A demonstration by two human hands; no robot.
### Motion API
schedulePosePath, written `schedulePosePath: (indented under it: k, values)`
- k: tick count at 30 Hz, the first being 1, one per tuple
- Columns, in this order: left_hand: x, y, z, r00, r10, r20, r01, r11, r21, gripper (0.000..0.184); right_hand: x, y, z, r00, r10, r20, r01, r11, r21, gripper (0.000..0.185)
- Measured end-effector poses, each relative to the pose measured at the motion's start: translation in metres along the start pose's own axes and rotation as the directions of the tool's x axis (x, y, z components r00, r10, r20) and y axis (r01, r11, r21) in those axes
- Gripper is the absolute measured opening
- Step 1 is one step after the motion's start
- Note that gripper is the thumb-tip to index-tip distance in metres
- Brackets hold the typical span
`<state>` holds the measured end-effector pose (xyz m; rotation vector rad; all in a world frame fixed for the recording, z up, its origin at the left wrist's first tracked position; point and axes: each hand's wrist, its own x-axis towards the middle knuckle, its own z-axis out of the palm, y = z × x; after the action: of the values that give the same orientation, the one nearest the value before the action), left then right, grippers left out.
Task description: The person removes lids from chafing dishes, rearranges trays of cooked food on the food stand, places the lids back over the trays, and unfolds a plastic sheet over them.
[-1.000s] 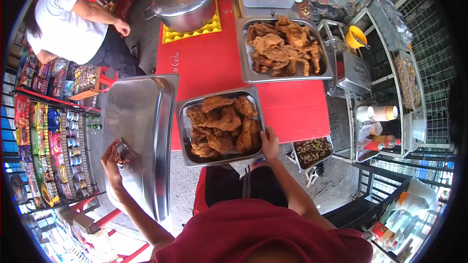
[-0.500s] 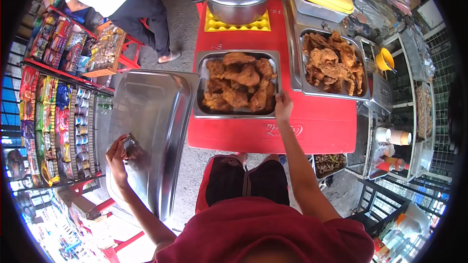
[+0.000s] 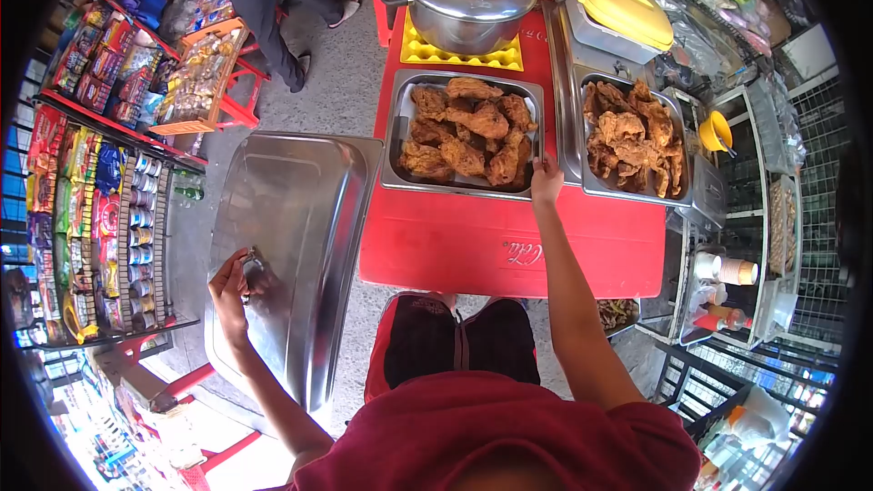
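The left hand [image 3: 229,289] has its grip closed on the small handle of a big metal lid [image 3: 291,191], out to the person's left and off the counter [image 3: 436,236], likely to give the other hand room. The lid's broad outer face is turned toward the person; its long axis runs near to far.

The right hand [image 3: 546,180] grasps the chicken tray [image 3: 459,190] at its near right corner, probably to steer it by the rim without touching the food. Fingers beneath the rim are hidden. The tray is over the left part of the counter, looking level, its long axis running left to right across the person; whether its base bears fully on the top cannot be told.

To its right, a second tray [image 3: 637,198] of fried chicken points roughly near to far. Beyond, a lidded pot [image 3: 468,23] sits on a yellow egg tray [image 3: 464,59], perhaps to shield the surface from heat. Farther left stands another person [image 3: 273,18].
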<state>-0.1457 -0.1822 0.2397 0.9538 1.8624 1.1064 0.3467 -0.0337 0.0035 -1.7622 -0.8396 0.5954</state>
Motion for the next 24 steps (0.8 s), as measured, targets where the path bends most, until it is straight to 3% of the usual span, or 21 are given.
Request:
schedulePosePath:
  k: [5, 12, 15, 17, 24]
  values:
    - [0.004, -0.008, -0.003, 1.000, 0.006, 0.029, -0.005, 1.000, -0.013, 0.026, 0.006, -0.007, 0.001, 0.999, 0.033, -0.026, -0.036, 0.992, -0.120, 0.021]
    - [0.007, -0.014, -0.009, 0.999, 0.015, 0.030, -0.014, 1.000, -0.023, 0.027, 0.007, -0.002, 0.003, 0.998, -0.008, -0.059, 0.002, 0.996, -0.094, 0.021]
    - [0.006, -0.010, -0.006, 1.000, 0.017, 0.011, -0.017, 1.000, -0.001, 0.026, 0.007, -0.008, 0.006, 0.998, 0.028, -0.047, -0.035, 0.984, -0.173, 0.024]
    - [0.006, -0.010, -0.005, 1.000, 0.017, 0.021, -0.017, 1.000, 0.000, 0.026, 0.007, -0.017, 0.008, 0.993, 0.091, -0.073, -0.114, 0.901, -0.418, 0.029]
    - [0.007, -0.009, -0.002, 0.999, 0.012, 0.044, -0.013, 1.000, 0.011, 0.026, 0.003, -0.054, 0.008, 0.984, 0.174, -0.040, -0.168, 0.827, -0.537, 0.031]
